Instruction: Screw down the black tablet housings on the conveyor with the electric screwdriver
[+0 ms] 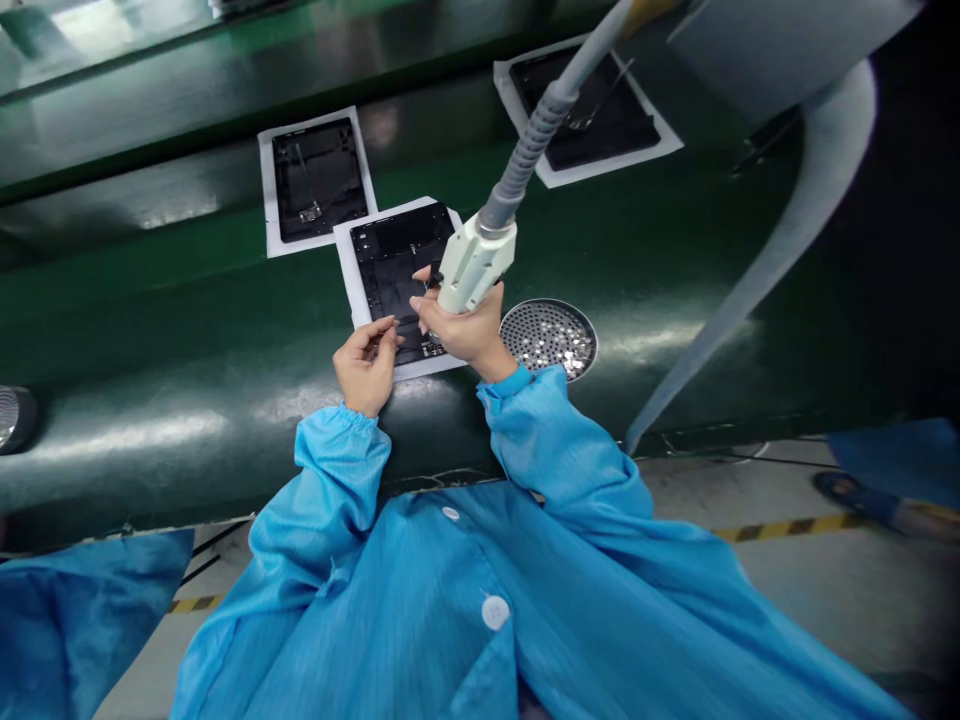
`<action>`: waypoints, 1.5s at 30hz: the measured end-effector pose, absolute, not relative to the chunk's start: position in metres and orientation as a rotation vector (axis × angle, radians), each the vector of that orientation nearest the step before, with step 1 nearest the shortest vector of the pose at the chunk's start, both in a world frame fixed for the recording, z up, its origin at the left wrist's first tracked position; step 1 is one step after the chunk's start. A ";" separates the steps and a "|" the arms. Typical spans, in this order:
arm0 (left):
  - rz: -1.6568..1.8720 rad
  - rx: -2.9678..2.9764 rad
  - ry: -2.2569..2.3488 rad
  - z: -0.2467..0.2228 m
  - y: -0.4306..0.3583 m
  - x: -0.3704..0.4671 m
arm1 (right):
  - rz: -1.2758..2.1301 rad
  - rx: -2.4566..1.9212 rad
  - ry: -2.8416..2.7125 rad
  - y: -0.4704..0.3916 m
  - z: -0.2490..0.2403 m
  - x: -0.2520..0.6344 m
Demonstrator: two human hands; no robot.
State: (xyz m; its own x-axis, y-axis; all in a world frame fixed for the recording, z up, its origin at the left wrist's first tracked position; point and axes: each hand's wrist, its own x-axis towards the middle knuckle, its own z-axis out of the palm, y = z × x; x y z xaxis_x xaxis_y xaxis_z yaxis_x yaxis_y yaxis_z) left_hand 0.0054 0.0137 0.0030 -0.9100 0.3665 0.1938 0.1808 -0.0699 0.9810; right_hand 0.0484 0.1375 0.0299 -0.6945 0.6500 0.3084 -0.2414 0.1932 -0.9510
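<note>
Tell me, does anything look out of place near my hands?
Nothing looks spilled: the shiny bits sit in the dish. Slightly odd: the nearest sheet meets or overlaps the left sheet, while the right sheet lies apart.

we are seeing bare bench (187, 320) left of our left hand (366, 365), tool hose (531, 150) and perforated dish (546, 320) crowding our right hand (469, 328)

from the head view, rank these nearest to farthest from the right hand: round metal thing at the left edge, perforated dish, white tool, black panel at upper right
From the right hand:
1. White tool: held in it.
2. Perforated dish: just right of the wrist.
3. Black panel: upper right.
4. Round metal thing: far left edge.
</note>
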 end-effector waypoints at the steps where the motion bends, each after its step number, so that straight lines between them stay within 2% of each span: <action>1: 2.122 0.610 2.045 0.003 0.014 0.005 | 1.585 -0.383 -1.748 0.138 0.030 0.048; 12: 2.123 0.599 2.023 0.000 0.013 0.004 | 1.466 -0.360 -1.499 0.183 0.054 0.078; 20: 2.096 0.604 2.028 0.000 0.013 0.005 | 1.203 -0.466 -1.448 0.235 0.040 0.098; 29: 2.073 0.598 2.049 0.001 0.012 0.004 | 1.145 -0.573 -1.471 0.245 0.023 0.092; 45: 2.067 0.596 2.054 0.003 0.015 0.006 | 1.120 -0.631 -1.524 0.249 0.021 0.092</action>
